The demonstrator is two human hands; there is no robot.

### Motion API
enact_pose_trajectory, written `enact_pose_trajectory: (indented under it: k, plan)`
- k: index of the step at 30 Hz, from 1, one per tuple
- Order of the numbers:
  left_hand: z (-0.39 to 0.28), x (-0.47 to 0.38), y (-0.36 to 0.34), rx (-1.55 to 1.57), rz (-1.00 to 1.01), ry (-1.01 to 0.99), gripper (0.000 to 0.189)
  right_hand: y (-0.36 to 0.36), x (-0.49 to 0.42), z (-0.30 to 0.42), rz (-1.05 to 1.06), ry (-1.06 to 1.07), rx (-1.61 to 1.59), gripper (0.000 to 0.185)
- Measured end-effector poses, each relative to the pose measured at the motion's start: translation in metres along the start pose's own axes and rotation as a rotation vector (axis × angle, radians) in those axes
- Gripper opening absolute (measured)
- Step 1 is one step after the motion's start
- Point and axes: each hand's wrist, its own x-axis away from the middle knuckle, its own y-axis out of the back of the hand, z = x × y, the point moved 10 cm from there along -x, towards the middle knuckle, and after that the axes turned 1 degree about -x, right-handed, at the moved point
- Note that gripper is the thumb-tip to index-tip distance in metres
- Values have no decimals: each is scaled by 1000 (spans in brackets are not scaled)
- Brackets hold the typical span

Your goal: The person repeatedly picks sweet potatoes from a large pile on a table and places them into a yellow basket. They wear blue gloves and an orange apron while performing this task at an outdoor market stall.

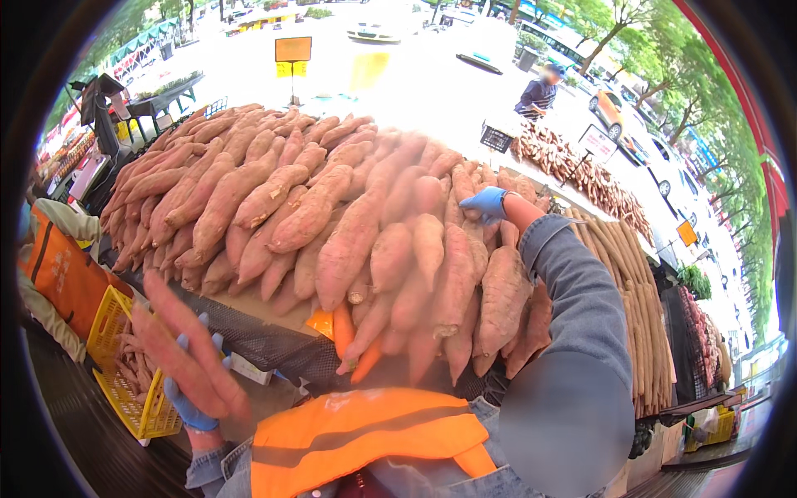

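A large heap of sweet potatoes (348,243) covers the stall in front of me. My left hand (196,380), in a blue glove, is closed around two long sweet potatoes (187,348) at the lower left, off the heap's near edge. My right hand (487,204), also gloved in blue, reaches out to the right side of the heap and touches the sweet potatoes there; its fingers are bent, and whether they grip one cannot be told. Two carrots (344,330) poke out under the heap's near edge, beside an orange packet (320,322).
A person in an orange vest (68,274) stands at the left by a yellow crate (146,414) holding sweet potatoes. Long, thin brown roots (641,336) are stacked at the right. Beyond, another person (538,93) stands near a second root pile (579,168) and a black crate (496,137).
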Motion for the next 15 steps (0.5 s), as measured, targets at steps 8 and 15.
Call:
enact_pose_trajectory:
  k: [8,15]
  plan:
    - [6,-43,-90,1428,603,503,67,47,137,161,4,696,-278,67]
    - [-138,-118,-247,1567,827,629,57,-39,221,223,350,874,-829,59]
